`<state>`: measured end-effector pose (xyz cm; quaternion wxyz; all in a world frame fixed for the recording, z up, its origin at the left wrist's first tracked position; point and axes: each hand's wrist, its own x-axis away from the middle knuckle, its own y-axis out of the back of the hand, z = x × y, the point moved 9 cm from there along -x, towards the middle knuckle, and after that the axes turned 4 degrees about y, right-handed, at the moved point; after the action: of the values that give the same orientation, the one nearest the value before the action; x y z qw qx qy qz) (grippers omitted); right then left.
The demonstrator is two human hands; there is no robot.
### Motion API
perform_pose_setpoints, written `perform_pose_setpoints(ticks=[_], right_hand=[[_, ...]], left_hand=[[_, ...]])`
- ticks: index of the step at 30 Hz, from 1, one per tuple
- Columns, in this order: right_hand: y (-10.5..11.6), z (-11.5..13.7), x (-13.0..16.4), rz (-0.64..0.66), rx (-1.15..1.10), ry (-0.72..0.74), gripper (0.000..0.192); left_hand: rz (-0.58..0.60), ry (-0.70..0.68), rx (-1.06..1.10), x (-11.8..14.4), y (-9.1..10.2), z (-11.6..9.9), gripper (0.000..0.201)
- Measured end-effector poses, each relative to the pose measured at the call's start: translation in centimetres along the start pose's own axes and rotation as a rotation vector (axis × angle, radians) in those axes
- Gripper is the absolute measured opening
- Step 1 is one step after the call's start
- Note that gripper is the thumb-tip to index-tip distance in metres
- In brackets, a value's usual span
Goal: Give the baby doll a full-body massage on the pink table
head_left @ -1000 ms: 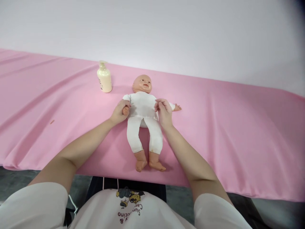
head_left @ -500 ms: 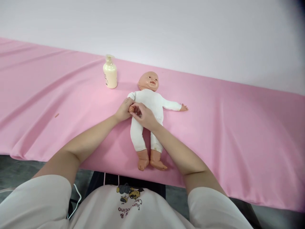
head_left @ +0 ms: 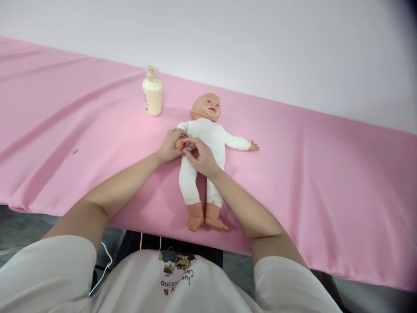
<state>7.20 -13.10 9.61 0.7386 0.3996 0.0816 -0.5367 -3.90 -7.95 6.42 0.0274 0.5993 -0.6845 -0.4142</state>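
Pink-draped tabletop (head_left: pixel 309 174) carrying a white-suited plastic baby doll (head_left: pixel 203 148) on its back at centre, cream pump bottle (head_left: pixel 152 92) at 11 o'clock; left hand (head_left: pixel 169 145) clasping the doll's small hand, right hand (head_left: pixel 200 157), newly crossed over, pinching it too.

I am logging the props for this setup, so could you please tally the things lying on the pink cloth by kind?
Baby doll: 1, on its back, with both hands at its arm
Pump bottle: 1, cream, upright
Total on the pink cloth: 2
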Motion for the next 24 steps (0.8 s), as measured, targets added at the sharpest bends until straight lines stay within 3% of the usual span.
perform_pose_setpoints(ticks=[6,15,24], right_hand=[[-0.4,-1.2,0.0,0.016,-0.01,-0.031,0.035],[-0.3,-1.4,-0.1,-0.012,0.044,-0.047,0.041],[-0.2,-1.1,-0.2,-0.013,0.039,-0.021,0.032]], left_hand=[[-0.074,0.04,-0.024,0.1,0.2,0.3,0.04],[-0.031,-0.004,-0.013,0.0,-0.1,0.0,0.03],[-0.001,0.008,0.019,0.1,-0.2,-0.5,0.028]])
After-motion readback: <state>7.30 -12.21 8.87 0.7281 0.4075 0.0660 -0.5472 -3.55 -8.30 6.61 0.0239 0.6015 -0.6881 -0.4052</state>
